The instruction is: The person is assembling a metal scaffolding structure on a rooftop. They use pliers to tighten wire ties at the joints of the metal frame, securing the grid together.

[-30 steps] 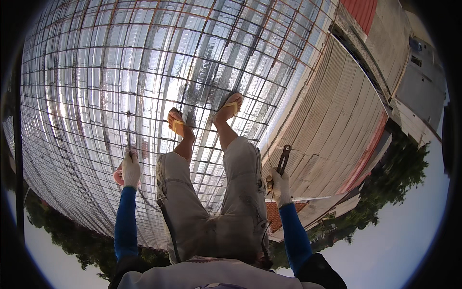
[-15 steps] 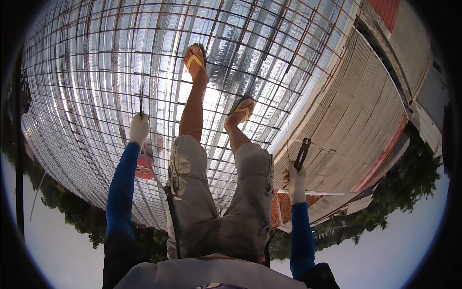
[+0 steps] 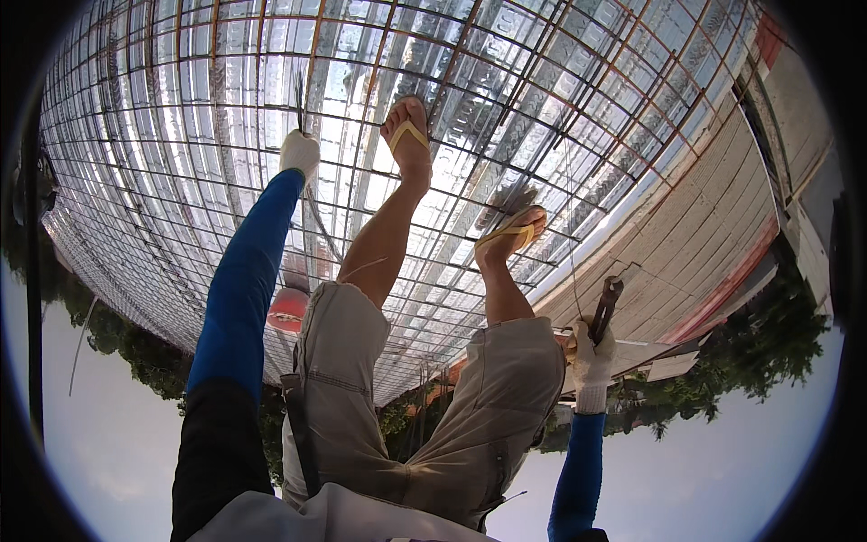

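My left hand (image 3: pixel 300 154), in a white knitted glove, is closed round a bundle of thin dark tie wires (image 3: pixel 300 101) that point away from me over the steel mesh. My right hand (image 3: pixel 591 363), gloved the same way, grips a pair of dark pincers (image 3: pixel 607 305) with the jaws upward. A single thin wire (image 3: pixel 573 266) rises from beside that hand. The glove hides the pincers' handles. Beneath both hands spreads a grid of rusty and dark reinforcing bars (image 3: pixel 379 54) over shiny ribbed metal decking (image 3: pixel 194 135).
My feet, in yellow-strapped flip-flops (image 3: pixel 408 135), stand on the mesh. A red round object (image 3: pixel 287 310) shows beside my left knee. On the right, past the decking's edge, lies a grey corrugated roof (image 3: pixel 668 235). Trees (image 3: pixel 759 334) and sky border the scene.
My left hand has reached farther forward and to the right with the wires. My right hand and the pincers have shifted right and slightly down in the picture. My body and view have moved too.
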`<state>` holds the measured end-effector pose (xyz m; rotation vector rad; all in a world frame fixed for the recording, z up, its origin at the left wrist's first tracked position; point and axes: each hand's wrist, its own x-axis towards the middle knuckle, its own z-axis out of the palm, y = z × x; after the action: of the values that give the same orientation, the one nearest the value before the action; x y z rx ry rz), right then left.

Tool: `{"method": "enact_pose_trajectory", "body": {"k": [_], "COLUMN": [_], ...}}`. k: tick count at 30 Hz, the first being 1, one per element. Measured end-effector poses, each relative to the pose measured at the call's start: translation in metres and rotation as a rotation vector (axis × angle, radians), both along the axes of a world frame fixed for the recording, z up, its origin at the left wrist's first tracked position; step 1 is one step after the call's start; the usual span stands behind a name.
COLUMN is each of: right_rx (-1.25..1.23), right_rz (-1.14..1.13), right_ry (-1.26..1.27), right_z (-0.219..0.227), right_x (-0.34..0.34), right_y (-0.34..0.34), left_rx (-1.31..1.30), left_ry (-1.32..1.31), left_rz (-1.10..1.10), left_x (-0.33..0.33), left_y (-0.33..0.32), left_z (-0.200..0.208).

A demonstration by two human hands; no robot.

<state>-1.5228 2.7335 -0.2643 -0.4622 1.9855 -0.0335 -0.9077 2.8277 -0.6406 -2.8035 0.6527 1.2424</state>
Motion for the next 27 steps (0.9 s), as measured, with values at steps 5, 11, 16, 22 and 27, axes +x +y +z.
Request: {"method": "enact_pose_trajectory", "body": {"k": [5,11,16,22,27], "right_rx": [0.056,0.021,-0.031,-0.143,-0.343], "right_rz": [0.171,0.176,0.247,0.333,0.194], "right_ry": [-0.091,-0.134,-0.139,-0.164,-0.092], "right_z": [-0.023,-0.075,-0.128,-0.184,-0.223], "right_x": [0.030,0.022,0.004,-0.007,-0.006], "right_y": [-0.051,-0.073,-0.104,-0.141,-0.148], "left_rx": [0.049,0.060,-0.269,-0.534,-0.323], "left_ry": [-0.029,-0.110,-0.278,-0.340,-0.272], "left_rz": [0.069,0.511,0.691,0.581,0.119], "left_x": [0.012,0.028,0.025,0.017,0.054], "left_y": [0.005,0.021,0.022,-0.014,-0.051], "left_z": [-0.038,-0.042,-0.023,0.034,0.038]}}
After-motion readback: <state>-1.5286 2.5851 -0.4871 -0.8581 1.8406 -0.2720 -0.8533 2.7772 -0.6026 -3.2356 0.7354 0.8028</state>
